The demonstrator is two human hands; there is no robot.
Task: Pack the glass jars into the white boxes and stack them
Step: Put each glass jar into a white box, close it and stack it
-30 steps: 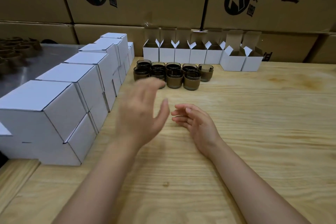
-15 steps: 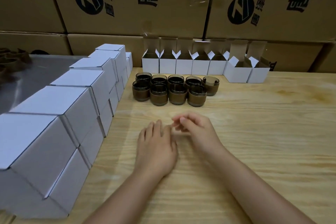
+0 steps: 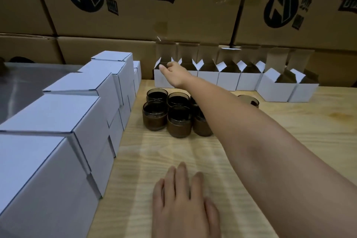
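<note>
Seven open white boxes (image 3: 228, 81) in a single row along the far edge of the tabletop (image 3: 318, 114), top flaps raised, brown interiors exposed, side walls touching or nearly so.

Right hand (image 3: 173, 73) extended far and to the left, forearm passing over the jar group. Fingers curled at the near rim of the leftmost open box (image 3: 161, 82), one fingertip at its left flap. Firm grip or mere contact: cannot tell from this view.

Left hand (image 3: 183, 205) flat on the near tabletop, palm down, fingers straight and slightly spread, nothing held.

Glass jars (image 3: 155, 120), dark amber, upright, uncapped, clustered in two rows on the tabletop just near of the open boxes, between the two hands. Several partly hidden behind the right forearm. One further jar (image 3: 250, 100) visible to the right of the forearm, near the right-hand boxes.

Closed white boxes (image 3: 63, 114) stacked in two tiers along the left side of the tabletop, from near left to far, flaps tucked shut, just beside the jar group.

Brown cartons (image 3: 173, 15) with dark printed logos as a wall behind the row. Grey metal surface (image 3: 29, 87) at far left, beyond the stacked boxes.
</note>
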